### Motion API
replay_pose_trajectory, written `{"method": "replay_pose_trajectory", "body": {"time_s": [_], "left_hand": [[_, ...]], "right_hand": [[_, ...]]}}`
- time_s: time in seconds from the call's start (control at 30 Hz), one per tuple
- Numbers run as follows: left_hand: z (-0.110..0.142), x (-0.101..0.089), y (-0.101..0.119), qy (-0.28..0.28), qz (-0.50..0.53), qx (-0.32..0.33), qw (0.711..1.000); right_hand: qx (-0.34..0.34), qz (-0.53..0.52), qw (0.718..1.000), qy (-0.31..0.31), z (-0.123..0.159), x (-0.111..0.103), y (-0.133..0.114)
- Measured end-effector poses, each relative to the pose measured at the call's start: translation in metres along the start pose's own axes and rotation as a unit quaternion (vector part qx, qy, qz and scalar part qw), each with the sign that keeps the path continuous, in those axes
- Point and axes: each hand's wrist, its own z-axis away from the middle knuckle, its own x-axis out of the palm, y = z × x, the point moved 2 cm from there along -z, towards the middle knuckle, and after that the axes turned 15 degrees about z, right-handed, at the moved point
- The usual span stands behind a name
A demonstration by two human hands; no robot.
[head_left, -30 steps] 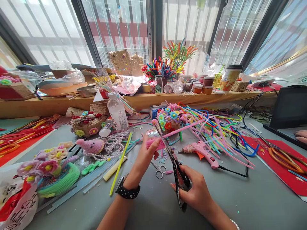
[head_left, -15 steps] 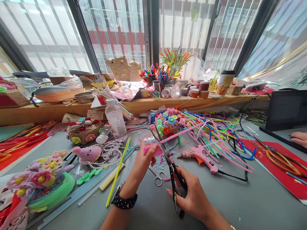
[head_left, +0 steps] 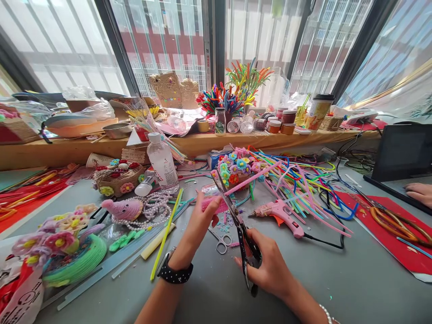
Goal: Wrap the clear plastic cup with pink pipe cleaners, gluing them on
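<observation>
My left hand [head_left: 201, 215], with a dotted black watch band on its wrist, pinches pink pipe cleaners [head_left: 215, 204] between thumb and fingers. One pink pipe cleaner [head_left: 256, 178] slants up to the right, crossing the scissor blades. In my right hand [head_left: 268, 263] are large dark-handled scissors [head_left: 236, 216], blades pointing up and left. Whether the blades touch the pipe cleaner I cannot tell. Below my hands lie small silver scissors [head_left: 221, 240] and cut pink and blue bits. A pink glue gun [head_left: 280, 215] rests to the right.
Loose coloured pipe cleaners [head_left: 303, 189] heap behind the glue gun. A basket of fuzzy flowers [head_left: 236, 168] stands ahead. On the left are a clear bottle [head_left: 163, 162], pearl strings [head_left: 157, 209] and a green flower piece [head_left: 77, 258]. Another person's hand [head_left: 420, 192] is at a laptop [head_left: 401, 153].
The view has shifted slightly. The pink pipe cleaner's free end has tilted up a little. Both hands keep their hold, with the scissors still across the pipe cleaner.
</observation>
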Motion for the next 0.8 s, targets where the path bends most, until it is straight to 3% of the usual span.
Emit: {"method": "replay_pose_trajectory", "body": {"time_s": [0.8], "left_hand": [[-0.0002,-0.0016,-0.0013,0.01,-0.027,0.003,1.0]], "right_hand": [[0.021,-0.008,1.0,0.007,-0.003,0.0039,-0.0041]]}}
